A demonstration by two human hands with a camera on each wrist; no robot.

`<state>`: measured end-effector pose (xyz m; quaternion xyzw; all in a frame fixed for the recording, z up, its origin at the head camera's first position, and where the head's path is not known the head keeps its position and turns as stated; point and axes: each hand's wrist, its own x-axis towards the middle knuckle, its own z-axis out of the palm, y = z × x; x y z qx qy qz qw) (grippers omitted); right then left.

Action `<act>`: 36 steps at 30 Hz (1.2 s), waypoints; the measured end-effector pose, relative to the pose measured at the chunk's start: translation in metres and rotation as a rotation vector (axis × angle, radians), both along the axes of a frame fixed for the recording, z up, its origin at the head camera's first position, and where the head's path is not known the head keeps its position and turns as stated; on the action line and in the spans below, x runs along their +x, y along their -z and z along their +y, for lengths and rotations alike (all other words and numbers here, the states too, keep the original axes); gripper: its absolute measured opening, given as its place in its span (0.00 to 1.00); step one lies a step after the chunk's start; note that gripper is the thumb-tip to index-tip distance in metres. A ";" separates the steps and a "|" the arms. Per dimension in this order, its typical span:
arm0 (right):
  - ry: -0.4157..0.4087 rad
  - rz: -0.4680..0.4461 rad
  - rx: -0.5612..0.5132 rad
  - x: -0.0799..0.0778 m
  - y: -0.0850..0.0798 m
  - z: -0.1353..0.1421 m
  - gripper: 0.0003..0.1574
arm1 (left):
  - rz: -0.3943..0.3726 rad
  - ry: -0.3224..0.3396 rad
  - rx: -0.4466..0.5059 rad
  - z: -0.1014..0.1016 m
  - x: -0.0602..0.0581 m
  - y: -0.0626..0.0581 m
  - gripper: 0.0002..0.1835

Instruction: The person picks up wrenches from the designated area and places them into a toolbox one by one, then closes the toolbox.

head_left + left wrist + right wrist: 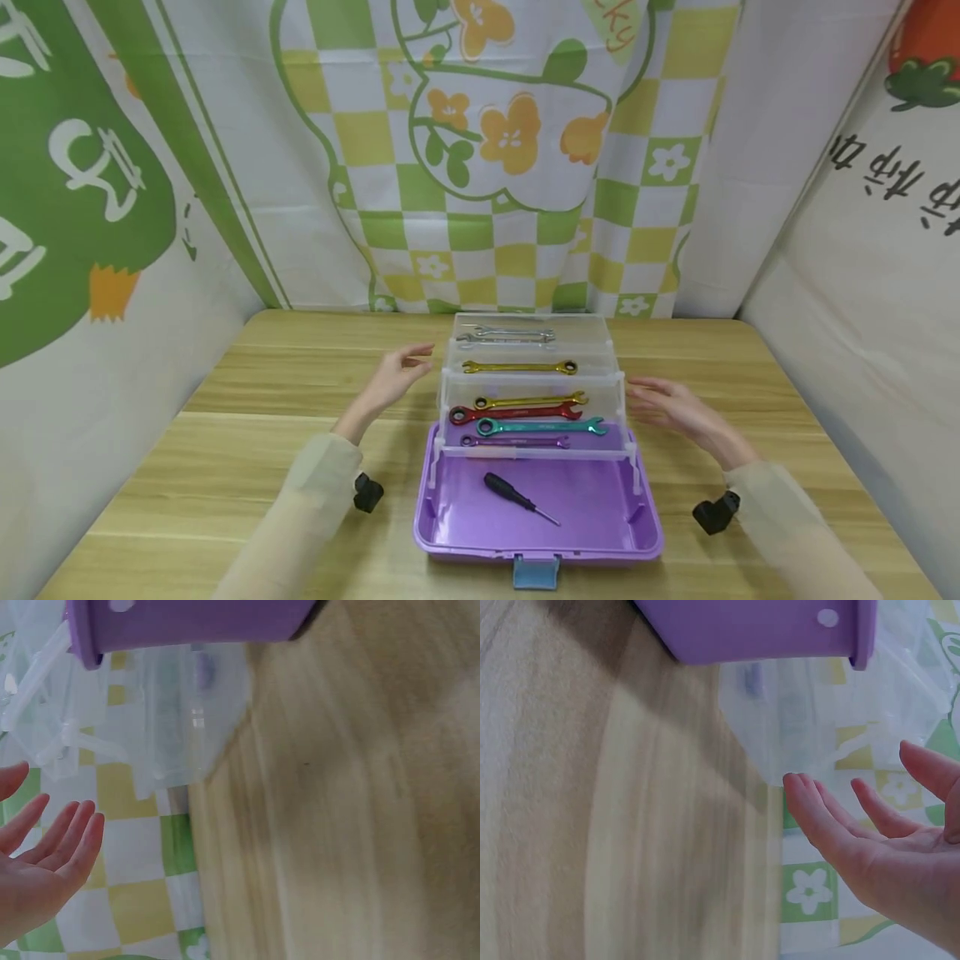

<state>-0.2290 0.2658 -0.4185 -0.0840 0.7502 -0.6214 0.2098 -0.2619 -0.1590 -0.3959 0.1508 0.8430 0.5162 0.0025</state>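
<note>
A purple toolbox (pixel 600 508) stands unfolded, its clear tiered trays (pixel 536 379) raised toward the back. Several combination wrenches lie in the tiers: silver ones on top, then gold, a red wrench (pixel 517 413), a teal wrench (pixel 540 427) and a small purple wrench (pixel 517 442). In the purple base lies a black-handled screwdriver (pixel 510 490). My left hand (pixel 397 375) is beside the trays on the left, fingers loosely bent and holding nothing. On the right, my right hand (pixel 671 408) has its fingers extended close to the tray side, also holding nothing.
A blue latch (pixel 536 573) hangs from the toolbox's front edge. Behind the box, the clear lid (pixel 172 720) reaches down to the wooden table (pixel 225 467). A checked curtain (pixel 480 250) hangs along the table's back edge, with printed cloth at both sides.
</note>
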 end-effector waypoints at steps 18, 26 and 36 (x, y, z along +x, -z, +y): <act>-0.005 -0.118 -0.165 -0.010 0.021 -0.009 0.37 | -0.284 0.018 0.158 -0.003 -0.005 0.041 0.27; -0.015 -0.113 -0.217 -0.007 0.027 -0.012 0.37 | -0.325 0.083 0.191 0.001 -0.003 0.051 0.27; -0.039 -0.110 -0.273 -0.008 0.036 -0.015 0.36 | -0.371 0.087 0.216 0.002 -0.001 0.059 0.24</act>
